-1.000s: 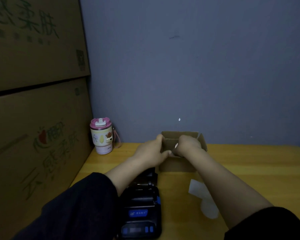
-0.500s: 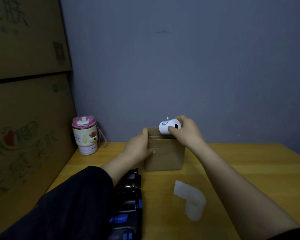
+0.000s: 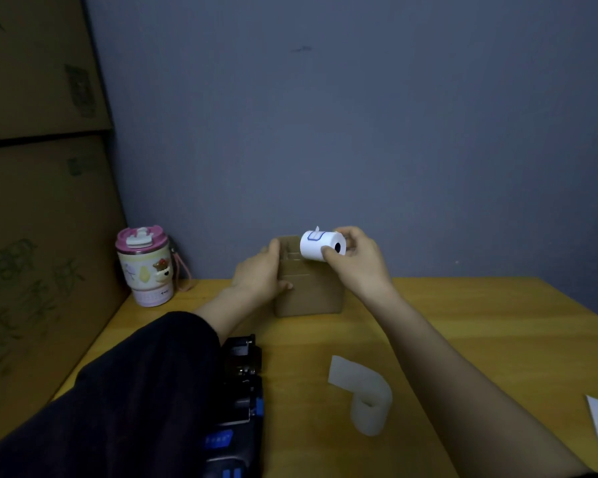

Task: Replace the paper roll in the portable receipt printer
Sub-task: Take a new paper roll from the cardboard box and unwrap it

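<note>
Lifted clear since a sec ago: fresh white paper roll [image 3: 320, 246], now above small brown cardboard box [image 3: 308, 294], pinched in right hand [image 3: 356, 262]. Left hand [image 3: 261, 276] wraps box side. Black receipt printer [image 3: 240, 391] on yellow wood counter [image 3: 463, 322], lid open, awaits roll.

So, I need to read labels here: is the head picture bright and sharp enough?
Head view: dim and bluish; the paper roll in the right hand shows clearly, its blue sticker unreadable; printer dark, mostly behind the sleeve; box printing is faint, and edges bend from the wide lens.
</note>
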